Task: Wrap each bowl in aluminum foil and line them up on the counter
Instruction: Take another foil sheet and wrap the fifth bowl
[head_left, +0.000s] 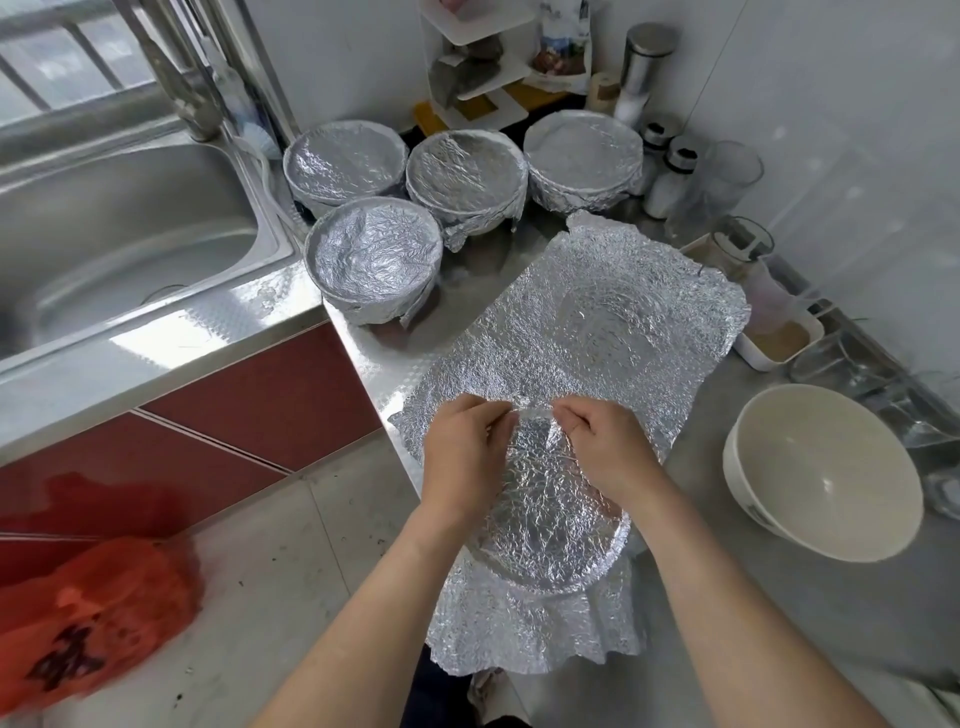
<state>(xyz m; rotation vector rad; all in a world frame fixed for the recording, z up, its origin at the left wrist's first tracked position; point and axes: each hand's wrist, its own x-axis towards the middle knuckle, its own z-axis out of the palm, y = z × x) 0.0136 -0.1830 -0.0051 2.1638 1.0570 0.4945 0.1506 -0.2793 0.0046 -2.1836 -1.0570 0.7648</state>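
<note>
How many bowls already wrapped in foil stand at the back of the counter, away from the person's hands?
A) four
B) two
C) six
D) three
A: the left back bowl, middle back bowl and right back bowl form a row, and the front bowl stands nearer the sink, four in all.

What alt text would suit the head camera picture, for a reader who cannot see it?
A person's left hand and right hand pinch a crinkled aluminium foil sheet over a round bowl at the edge of a steel counter. Four foil-wrapped bowls stand behind, beside a steel sink; a bare white bowl waits to the right.
</note>
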